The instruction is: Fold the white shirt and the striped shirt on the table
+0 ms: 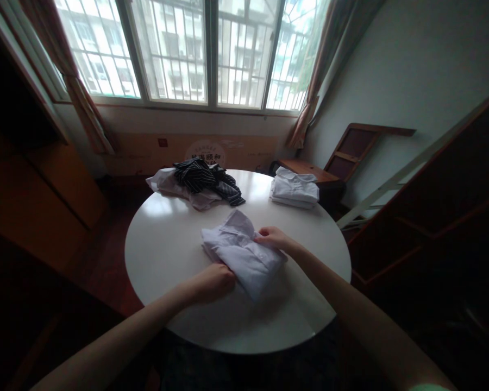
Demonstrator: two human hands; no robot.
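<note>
A folded white shirt (244, 247) lies at an angle near the middle of the round white table, its collar pointing away from me. My left hand (217, 281) is closed on the shirt's near left edge, with the fingertips partly hidden. On the far right side, close to the collar, my right hand (274, 239) pinches the shirt's edge between thumb and fingers. The near corner of the shirt points toward me.
The round white table (163, 271) carries a loose heap of dark striped clothes (206, 182) and pale cloth at back left. A stack of folded white shirts (295, 188) sits at back right. Beyond stand a wooden chair (350, 149) and barred windows.
</note>
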